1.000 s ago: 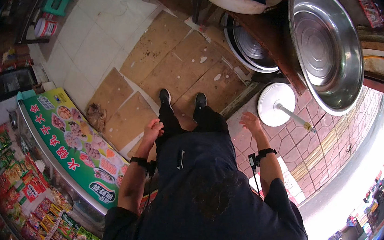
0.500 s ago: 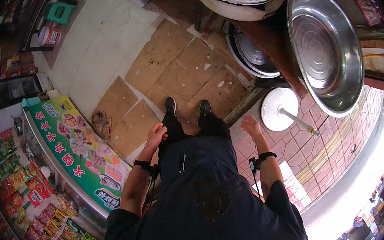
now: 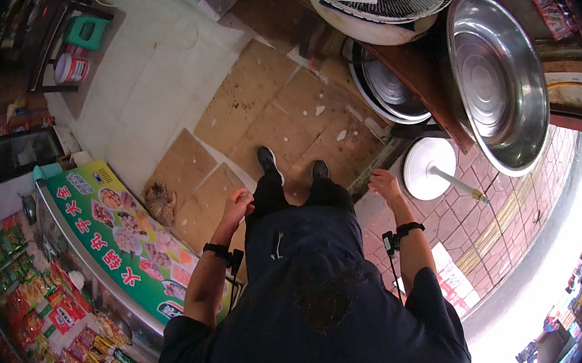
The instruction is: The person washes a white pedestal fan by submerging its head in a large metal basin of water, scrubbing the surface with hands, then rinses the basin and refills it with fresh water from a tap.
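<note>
My left hand [image 3: 238, 206] hangs beside my left thigh, its fingers loosely curled in, with nothing visible in them. My right hand [image 3: 384, 184] is held out in front of my right side, the fingers slightly bent and apart, holding nothing that I can see. The thing nearest to it is a white round disc [image 3: 422, 168] with a pale pole [image 3: 457, 183] standing out of its middle. Hand and disc do not touch. Nearest to my left hand is a glass-topped chest [image 3: 110, 216] with a green printed cover.
Flattened cardboard [image 3: 243, 98] lies under and ahead of my shoes. At the right, a large steel basin [image 3: 489, 82] leans beside a fan [image 3: 416, 0], above more metal basins [image 3: 393, 89]. A green stool [image 3: 88, 32] stands far left; packaged snacks [image 3: 51, 305] fill the lower left.
The surroundings have shifted slightly in view. My right hand has risen a little, and its fingers are more bent than before. My left hand stays curled by my thigh.
</note>
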